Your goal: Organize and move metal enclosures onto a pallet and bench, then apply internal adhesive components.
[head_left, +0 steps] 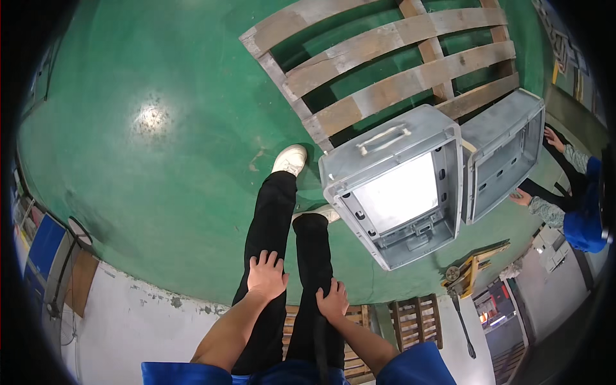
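Note:
My left hand (267,276) rests on the thigh of my black trousers, its fingers spread. On the other leg lies my right hand (333,300), also loosely spread and holding nothing. Ahead and to the right, apart from both hands, a grey box-shaped housing (391,135) stands at the edge of a wooden pallet, its open side toward me. A bright white panel (401,192) shows inside it, and a pale handle (385,139) sits on its top. A second grey housing (507,163) stands beside it, with a co-worker's hands (521,197) at its far right side.
The slatted wooden pallet (359,80) lies on the green floor (160,192) ahead. A yellow pallet jack (475,269) with a black handle stands at lower right. More pallets (417,321) are by the white wall (147,321) at the bottom. A blue machine (45,250) is at far left.

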Motion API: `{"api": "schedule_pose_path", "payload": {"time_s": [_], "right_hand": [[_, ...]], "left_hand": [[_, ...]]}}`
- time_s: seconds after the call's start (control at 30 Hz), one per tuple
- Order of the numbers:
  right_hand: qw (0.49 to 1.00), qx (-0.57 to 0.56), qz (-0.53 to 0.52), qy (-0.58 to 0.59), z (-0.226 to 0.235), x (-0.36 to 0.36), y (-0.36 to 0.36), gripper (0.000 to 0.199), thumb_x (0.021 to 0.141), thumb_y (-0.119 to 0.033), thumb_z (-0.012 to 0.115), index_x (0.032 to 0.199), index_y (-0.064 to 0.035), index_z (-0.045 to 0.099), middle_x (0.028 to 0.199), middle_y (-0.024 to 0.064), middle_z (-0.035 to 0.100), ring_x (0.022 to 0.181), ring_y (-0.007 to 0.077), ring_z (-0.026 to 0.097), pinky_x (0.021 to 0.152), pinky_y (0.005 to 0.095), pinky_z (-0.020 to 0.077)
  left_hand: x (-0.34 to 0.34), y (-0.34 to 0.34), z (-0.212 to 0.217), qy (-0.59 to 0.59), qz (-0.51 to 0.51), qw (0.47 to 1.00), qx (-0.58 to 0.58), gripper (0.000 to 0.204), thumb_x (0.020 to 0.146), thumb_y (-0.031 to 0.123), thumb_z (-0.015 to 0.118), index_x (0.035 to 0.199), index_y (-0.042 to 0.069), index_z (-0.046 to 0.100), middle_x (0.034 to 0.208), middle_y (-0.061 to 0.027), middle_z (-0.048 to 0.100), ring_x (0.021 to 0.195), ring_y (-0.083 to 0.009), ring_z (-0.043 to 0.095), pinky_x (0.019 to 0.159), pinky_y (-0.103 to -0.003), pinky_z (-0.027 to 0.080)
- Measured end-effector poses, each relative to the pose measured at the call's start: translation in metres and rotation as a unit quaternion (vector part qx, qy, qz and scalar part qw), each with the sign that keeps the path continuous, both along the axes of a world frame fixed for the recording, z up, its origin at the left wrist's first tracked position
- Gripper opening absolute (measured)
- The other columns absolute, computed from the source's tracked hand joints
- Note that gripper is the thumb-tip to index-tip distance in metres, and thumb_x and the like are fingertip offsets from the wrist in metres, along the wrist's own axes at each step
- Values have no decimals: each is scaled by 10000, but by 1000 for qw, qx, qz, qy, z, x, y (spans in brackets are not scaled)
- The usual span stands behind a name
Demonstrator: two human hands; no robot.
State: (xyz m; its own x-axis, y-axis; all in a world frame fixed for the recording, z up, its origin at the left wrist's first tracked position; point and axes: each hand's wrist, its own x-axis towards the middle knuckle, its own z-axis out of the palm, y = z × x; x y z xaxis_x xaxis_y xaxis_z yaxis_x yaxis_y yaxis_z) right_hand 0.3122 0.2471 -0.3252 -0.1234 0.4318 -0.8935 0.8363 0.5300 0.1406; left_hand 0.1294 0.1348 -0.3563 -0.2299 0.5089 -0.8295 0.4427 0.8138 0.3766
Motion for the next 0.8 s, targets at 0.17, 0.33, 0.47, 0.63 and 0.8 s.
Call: {"api": "schedule_pose_path", "payload": {"time_s": [0.17, 0.33, 0.47, 0.63, 0.8], "right_hand": [[1000, -18, -3, -6, -3, 1, -2, 523, 721, -350, 483, 1141, -53, 383, 1121, 178, 385, 951, 360, 440, 758, 451, 402], [999, -27, -13, -35, -5, 0, 2, 542, 723, -384, 466, 1158, -76, 365, 1131, 175, 381, 980, 353, 430, 785, 445, 396], [998, -21, -32, -41, -4, 6, 2, 554, 721, -396, 460, 1170, -90, 351, 1147, 181, 370, 1023, 357, 404, 799, 450, 391], [998, -17, -38, -41, -3, 11, 5, 563, 722, -393, 454, 1179, -85, 340, 1152, 193, 364, 1007, 374, 411, 807, 445, 389], [999, -8, -49, -17, 0, 20, 9, 554, 726, -384, 455, 1174, -76, 344, 1152, 192, 362, 1000, 374, 412, 797, 446, 394]], "left_hand": [[-7, 4, 2, 3, 7, 1000, -2, 368, 673, 312, 538, 938, 57, 558, 1080, -86, 460, 1034, -258, 371, 819, -416, 295], [-8, 7, 3, 3, 15, 1000, 5, 361, 665, 310, 548, 926, 61, 563, 1069, -85, 465, 1027, -260, 376, 810, -411, 304], [-6, 11, 3, 11, -2, 1000, 1, 363, 650, 307, 572, 924, 69, 572, 1079, -80, 461, 1030, -253, 375, 815, -401, 315], [-1, 15, 2, 27, -13, 1000, 6, 351, 645, 300, 581, 911, 71, 578, 1060, -79, 475, 1020, -249, 386, 811, -398, 320], [8, 17, 3, 16, -29, 999, -20, 359, 679, 315, 549, 946, 76, 563, 1088, -73, 458, 1052, -256, 363, 832, -410, 306]]}}
